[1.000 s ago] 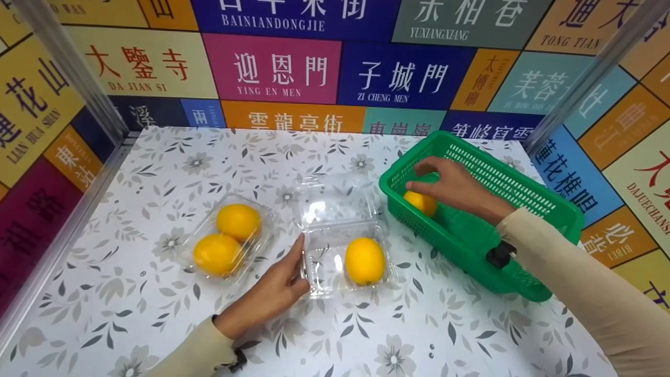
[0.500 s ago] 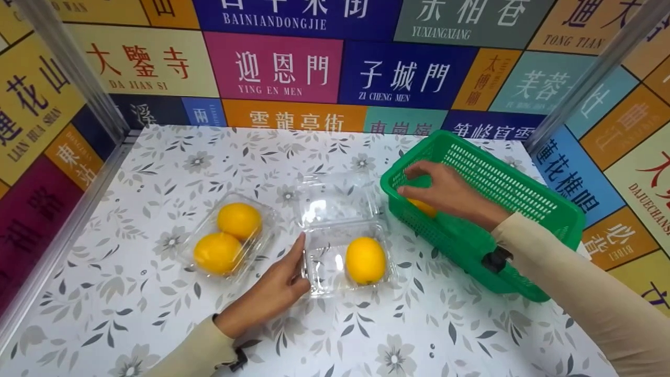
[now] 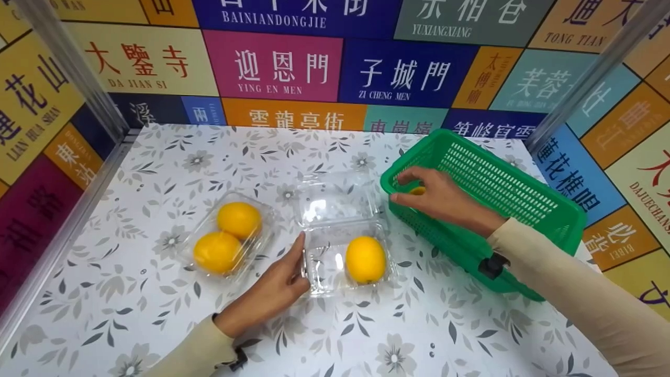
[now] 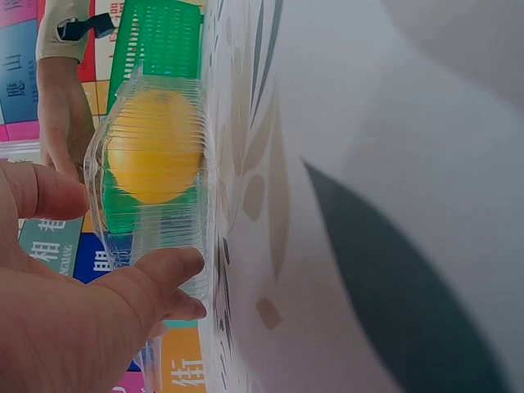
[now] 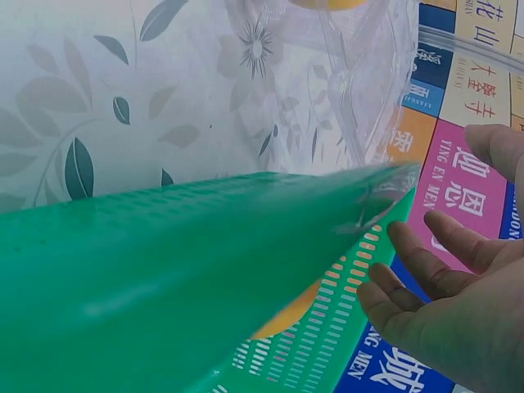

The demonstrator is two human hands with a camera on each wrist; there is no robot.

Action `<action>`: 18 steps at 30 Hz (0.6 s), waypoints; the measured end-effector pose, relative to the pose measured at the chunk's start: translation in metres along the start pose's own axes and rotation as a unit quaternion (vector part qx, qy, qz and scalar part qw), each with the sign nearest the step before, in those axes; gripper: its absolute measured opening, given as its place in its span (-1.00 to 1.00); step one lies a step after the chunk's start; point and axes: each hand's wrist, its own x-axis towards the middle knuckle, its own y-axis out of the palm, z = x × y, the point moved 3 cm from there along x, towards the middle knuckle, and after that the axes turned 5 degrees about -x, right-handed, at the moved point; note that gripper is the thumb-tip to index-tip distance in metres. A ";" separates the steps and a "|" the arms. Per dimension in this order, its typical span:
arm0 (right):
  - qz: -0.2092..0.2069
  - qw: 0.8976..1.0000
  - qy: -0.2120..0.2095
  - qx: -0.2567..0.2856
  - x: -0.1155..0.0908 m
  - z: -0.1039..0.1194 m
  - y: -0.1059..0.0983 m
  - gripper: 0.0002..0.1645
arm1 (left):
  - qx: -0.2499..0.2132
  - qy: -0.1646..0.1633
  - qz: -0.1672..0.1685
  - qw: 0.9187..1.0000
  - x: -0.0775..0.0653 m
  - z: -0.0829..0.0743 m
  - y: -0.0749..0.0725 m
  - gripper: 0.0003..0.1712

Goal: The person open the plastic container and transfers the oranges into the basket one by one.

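Observation:
My left hand (image 3: 277, 285) rests against the left side of a clear plastic clamshell box (image 3: 324, 262), fingers spread along its wall. The box's lid (image 3: 337, 201) lies folded back, and one orange (image 3: 365, 259) sits in its right half. In the left wrist view, that orange (image 4: 155, 147) shows through the ribbed plastic. My right hand (image 3: 437, 196) hovers over the far-left end of a green basket (image 3: 502, 193), fingers loosely curved and holding nothing. Beneath it lies another orange (image 3: 417, 191), mostly hidden; the right wrist view shows a sliver of this orange (image 5: 291, 315) behind the basket wall.
Left of my left hand stands a second clear box (image 3: 256, 246) with two oranges (image 3: 227, 238) inside. All rests on a flower-patterned tabletop (image 3: 209, 335). Panels with printed signs (image 3: 272, 65) enclose the back and sides, with metal posts (image 3: 73, 63) at the corners.
My right hand has shifted left and slightly lower over the basket, covering more of the orange there. My left hand and the boxes have stayed put.

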 end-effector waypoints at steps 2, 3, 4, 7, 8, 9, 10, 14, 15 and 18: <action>0.001 1.000 -0.002 0.001 -0.001 0.002 0.002 -0.29 | 0.001 -0.001 0.000 1.000 0.000 0.000 0.000 0.11; 0.001 1.000 -0.002 0.001 -0.002 0.003 0.003 -0.30 | 0.002 -0.001 -0.001 1.000 0.000 0.000 0.000 0.11; 0.001 1.000 -0.003 0.001 -0.002 0.004 0.004 -0.30 | 0.001 -0.001 -0.001 1.000 0.000 0.000 0.000 0.12; 0.000 1.000 -0.006 -0.001 -0.004 0.006 0.007 -0.30 | 0.000 0.002 -0.003 1.000 0.000 0.000 0.000 0.11; 0.000 1.000 -0.009 -0.001 -0.004 0.007 0.008 -0.31 | 0.000 0.004 -0.003 1.000 0.000 0.000 0.000 0.11; 0.000 1.000 -0.011 -0.001 -0.004 0.007 0.009 -0.31 | -0.001 0.006 -0.004 1.000 0.001 0.000 0.000 0.11; 0.000 1.000 -0.013 -0.002 -0.004 0.008 0.010 -0.31 | -0.001 0.006 -0.004 1.000 0.001 -0.001 0.000 0.11; -0.002 1.000 -0.014 -0.008 -0.006 0.008 0.012 -0.31 | 0.003 0.004 -0.005 1.000 0.001 0.000 0.000 0.10; -0.003 1.000 -0.013 -0.010 -0.006 0.008 0.012 -0.30 | 0.002 0.002 -0.005 1.000 0.001 0.000 0.000 0.10; -0.007 1.000 -0.010 -0.016 -0.008 0.009 0.013 -0.31 | 0.000 -0.004 -0.003 1.000 0.000 -0.001 0.000 0.10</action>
